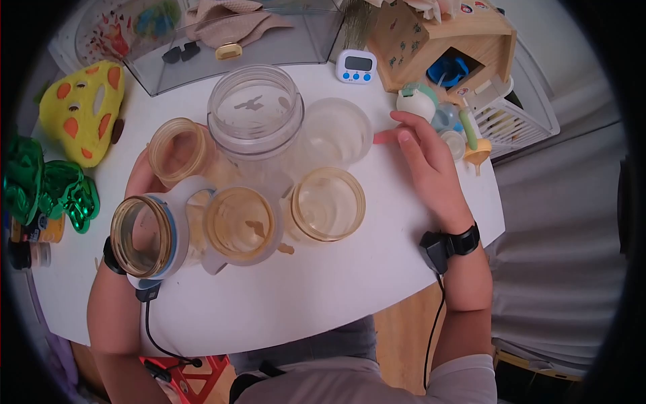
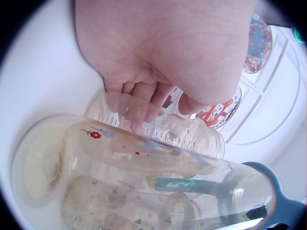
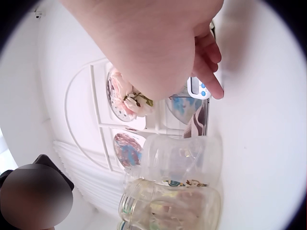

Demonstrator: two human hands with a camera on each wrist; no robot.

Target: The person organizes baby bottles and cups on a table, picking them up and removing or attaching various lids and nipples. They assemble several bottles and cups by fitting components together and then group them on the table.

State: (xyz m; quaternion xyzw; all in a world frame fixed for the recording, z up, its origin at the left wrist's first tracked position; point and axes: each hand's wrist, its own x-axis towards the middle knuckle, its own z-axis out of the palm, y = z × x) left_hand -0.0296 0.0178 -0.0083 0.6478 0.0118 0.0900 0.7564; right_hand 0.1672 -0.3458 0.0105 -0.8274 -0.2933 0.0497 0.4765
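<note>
Several mouth-up clear bottles stand grouped on the white table. My left hand [image 1: 140, 176] [image 2: 163, 48] is at the back-left bottle [image 1: 176, 153], partly hidden behind a handled bottle [image 1: 176, 232]; in the left wrist view its fingers curl round a bottle with measuring marks [image 2: 184, 132]. Beside these are a second handled bottle [image 1: 240, 222], an amber-rimmed bottle [image 1: 328, 204], a wide clear jar [image 1: 256, 111] and a frosted bottle [image 1: 340, 131]. Right of the frosted one, my right hand [image 1: 431, 165] [image 3: 144, 48] holds nothing, fingers extended, one fingertip close to that bottle.
A white timer [image 1: 356, 66], transparent box [image 1: 235, 50] and wooden house [image 1: 444, 47] line the back. On the right are small bottle parts [image 1: 451, 124] and a white basket [image 1: 515, 124]. A yellow plush [image 1: 84, 111] and shiny green object [image 1: 64, 188] lie left.
</note>
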